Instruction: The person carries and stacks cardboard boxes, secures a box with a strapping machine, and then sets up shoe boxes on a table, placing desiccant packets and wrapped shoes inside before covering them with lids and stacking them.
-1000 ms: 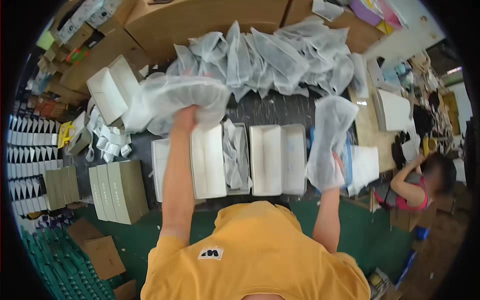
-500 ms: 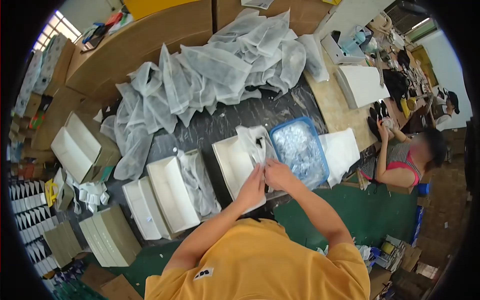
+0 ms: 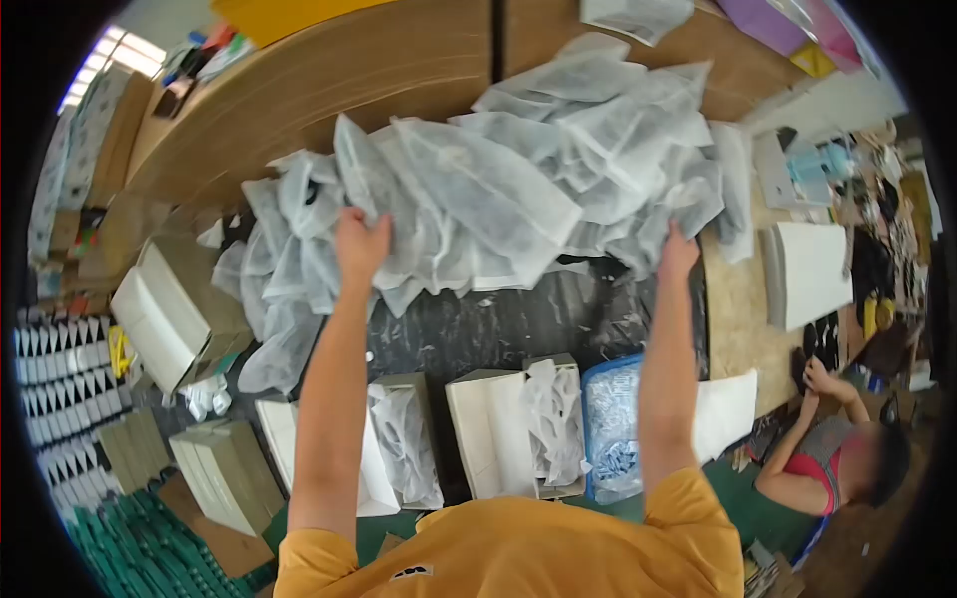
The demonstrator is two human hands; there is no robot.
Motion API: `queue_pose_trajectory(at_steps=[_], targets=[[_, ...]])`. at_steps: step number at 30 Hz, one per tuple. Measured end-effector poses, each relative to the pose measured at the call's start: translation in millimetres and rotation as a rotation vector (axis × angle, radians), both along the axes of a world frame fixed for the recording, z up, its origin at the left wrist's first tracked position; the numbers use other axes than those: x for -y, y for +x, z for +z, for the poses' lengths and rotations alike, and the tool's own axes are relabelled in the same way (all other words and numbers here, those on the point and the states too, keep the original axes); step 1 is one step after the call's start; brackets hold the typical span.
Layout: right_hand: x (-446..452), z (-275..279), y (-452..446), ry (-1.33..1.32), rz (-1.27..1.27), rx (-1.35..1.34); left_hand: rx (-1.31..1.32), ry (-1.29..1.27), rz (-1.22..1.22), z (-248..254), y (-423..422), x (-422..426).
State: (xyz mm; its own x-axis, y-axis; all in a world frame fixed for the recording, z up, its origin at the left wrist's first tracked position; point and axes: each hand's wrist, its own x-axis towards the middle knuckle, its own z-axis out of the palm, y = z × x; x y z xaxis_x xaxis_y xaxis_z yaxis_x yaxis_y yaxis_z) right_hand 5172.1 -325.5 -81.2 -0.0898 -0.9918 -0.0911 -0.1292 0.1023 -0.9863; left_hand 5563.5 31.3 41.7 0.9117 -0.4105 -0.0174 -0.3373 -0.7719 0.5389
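A heap of translucent white pouches (image 3: 488, 189) lies across the far side of the dark marbled table, with dark items showing through some. My left hand (image 3: 361, 244) is at the left part of the heap, its fingers curled on a white pouch (image 3: 364, 179). At the right end, my right hand (image 3: 679, 251) closes its fingertips on the edge of another pouch (image 3: 688, 194). Nearer my body stands an open shoebox (image 3: 488, 429) with white wrapping paper (image 3: 553, 424) in its right part. A second open box (image 3: 404, 448) holds similar wrapping.
A blue basket (image 3: 590, 399) of small clear packets stands beside the boxes, partly behind my right forearm. An open box (image 3: 169, 309) and a closed box (image 3: 224, 473) are at left. A white stack (image 3: 809, 274) lies on the wooden table. A co-worker (image 3: 817, 468) sits at right.
Both hands have left the wrapping in the near box and reached out to the heap, spreading wide apart. The wrapping now lies inside the box. My view has shifted toward the far side.
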Motion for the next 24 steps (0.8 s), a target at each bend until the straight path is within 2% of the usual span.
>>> queue_pose_trajectory(at_steps=[1, 2, 3, 4, 5, 6, 7, 9, 10, 11, 12, 13, 15, 17, 19, 20, 21, 22, 23, 24], targets=[[-24, 11, -5, 0.054, -0.065, 0.07, -0.015, -0.01, -0.029, -25, 17, -4], [-61, 23, -10, 0.109, -0.132, 0.142, -0.187, -0.285, 0.029, -60, 34, -16], [-86, 20, -17, 0.304, -0.164, 0.319, -0.358, -0.56, 0.084, -75, 38, -11], [-119, 38, -16, 0.533, -0.172, 0.56, -0.498, -0.635, 0.108, -50, 18, -6], [-150, 45, -35, 0.644, -0.11, 0.807, -0.64, -0.698, 0.144, -15, -12, -19], [-173, 53, -49, 0.748, -0.025, 1.054, -0.658, -0.709, 0.162, 7, -37, -32], [-186, 68, -55, 0.729, 0.124, 0.808, -0.672, -0.72, 0.181, 22, -56, -49], [-219, 97, -91, 0.773, 0.316, 1.035, -1.184, -0.688, 0.267, 10, -54, -114], [-239, 120, -102, 0.773, 0.32, 1.032, -1.327, -0.9, 0.237, 40, -94, -140], [-260, 149, -111, 0.579, 0.336, 0.619, -1.464, -1.115, 0.205, 73, -141, -164], [-274, 167, -110, 0.357, 0.346, 0.223, -1.44, -1.03, 0.194, 79, -161, -184], [-289, 169, -115, 0.351, 0.363, 0.23, -1.41, -0.941, 0.199, 80, -175, -210], [-335, 163, -121, 0.616, 0.548, 1.075, -1.425, -0.902, 0.155, 19, -200, -289], [-391, 214, -101, 0.151, 0.759, -0.256, -1.359, -0.808, 0.242, 35, -237, -329], [-427, 167, -112, 0.823, 0.395, 0.854, -1.129, -0.932, 0.44, 5, -257, -387], [-449, 163, -84, 0.864, 0.452, 0.844, -1.247, -1.023, 0.521, 46, -262, -401], [-476, 161, -58, 0.606, 0.385, 0.59, -1.214, -1.048, 0.573, 36, -256, -445], [-502, 160, -37, 0.324, 0.311, 0.351, -1.0, -1.118, 0.578, 11, -245, -492], [-525, 156, -15, 0.326, 0.338, 0.355, -0.79, -1.173, 0.561, 41, -228, -501], [-549, 151, 0, 0.319, 0.555, 0.161, -0.887, -1.182, 0.632, 79, -227, -521]])
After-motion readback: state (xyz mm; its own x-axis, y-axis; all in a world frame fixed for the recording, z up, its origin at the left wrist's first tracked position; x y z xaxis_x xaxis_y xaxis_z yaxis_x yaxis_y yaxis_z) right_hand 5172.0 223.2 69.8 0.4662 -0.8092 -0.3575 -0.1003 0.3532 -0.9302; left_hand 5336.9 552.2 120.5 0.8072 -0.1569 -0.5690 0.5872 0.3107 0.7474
